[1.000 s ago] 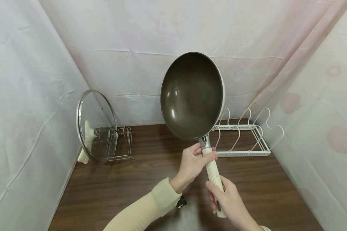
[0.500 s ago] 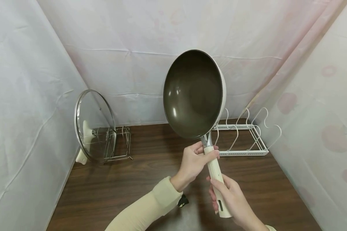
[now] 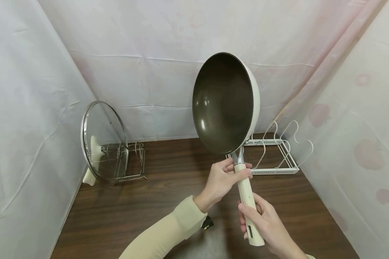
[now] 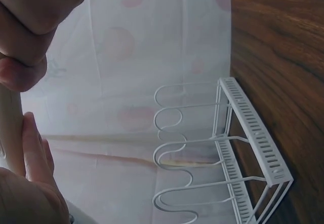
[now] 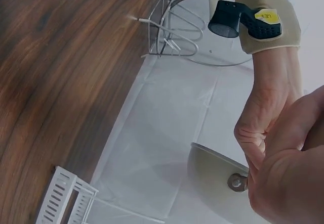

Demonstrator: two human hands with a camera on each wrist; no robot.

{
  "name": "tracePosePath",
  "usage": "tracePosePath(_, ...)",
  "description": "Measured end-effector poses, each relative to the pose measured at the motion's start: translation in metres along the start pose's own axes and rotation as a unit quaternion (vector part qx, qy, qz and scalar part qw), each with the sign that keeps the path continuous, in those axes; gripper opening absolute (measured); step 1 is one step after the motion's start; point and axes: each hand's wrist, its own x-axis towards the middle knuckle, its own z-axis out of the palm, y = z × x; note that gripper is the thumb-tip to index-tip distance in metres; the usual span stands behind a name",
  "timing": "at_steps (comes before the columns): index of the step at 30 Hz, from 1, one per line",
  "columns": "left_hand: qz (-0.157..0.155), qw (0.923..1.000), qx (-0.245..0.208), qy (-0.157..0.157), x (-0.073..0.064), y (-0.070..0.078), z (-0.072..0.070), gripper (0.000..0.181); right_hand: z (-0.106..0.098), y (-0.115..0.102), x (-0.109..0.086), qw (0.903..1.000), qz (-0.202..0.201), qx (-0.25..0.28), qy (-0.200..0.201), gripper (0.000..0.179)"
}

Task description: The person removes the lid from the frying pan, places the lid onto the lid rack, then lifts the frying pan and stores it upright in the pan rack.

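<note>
A wok [image 3: 223, 104] with a dark inside and a cream outer wall is held up off the table, its open side turned toward the left. Its cream handle [image 3: 245, 192] points down toward the person. At the upper end of that handle, beside the metal neck, my left hand [image 3: 222, 181] grips with the thumb across the front. Lower down, my right hand [image 3: 264, 221] wraps the handle near its slotted end. Part of the wok's pale underside [image 5: 215, 181] shows in the right wrist view. Behind the wok stands a white wire rack [image 3: 273, 171] with curved dividers, partly hidden.
On the left, a glass lid [image 3: 108, 163] with a steel rim stands upright in a small wire rack [image 3: 143, 162]. Its cream handle [image 3: 95, 153] faces the left curtain. Pale curtains [image 3: 142, 82] enclose the brown wooden table [image 3: 168, 162] at the back and both sides.
Both hands have carried the wok to the right and slightly up. It has turned, so its opening looks narrower and more of its cream outer wall shows. Both grips stay the same.
</note>
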Motion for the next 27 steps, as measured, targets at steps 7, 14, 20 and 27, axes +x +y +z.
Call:
tracePosePath(7, 0.009, 0.9994, 0.011, -0.032, 0.005, -0.002, 0.006, 0.027, -0.004, -0.005, -0.005, 0.9990, 0.036, -0.010, 0.023, 0.015)
tracePosePath(14, 0.018, 0.9984, 0.019, -0.050, 0.008, -0.003, 0.013, 0.025, -0.010, -0.006, -0.011, 0.9982, 0.041, -0.014, 0.042, 0.014)
tracePosePath(20, 0.014, 0.9979, 0.019, -0.060, 0.011, -0.001, 0.019, 0.026, -0.013, -0.007, -0.014, 0.9965, 0.040, -0.022, 0.070, 0.012)
tracePosePath(27, 0.009, 0.9969, 0.026, -0.074, 0.015, -0.002, 0.026, 0.024, -0.014, -0.008, -0.018, 0.9940, 0.045, -0.028, 0.096, 0.011)
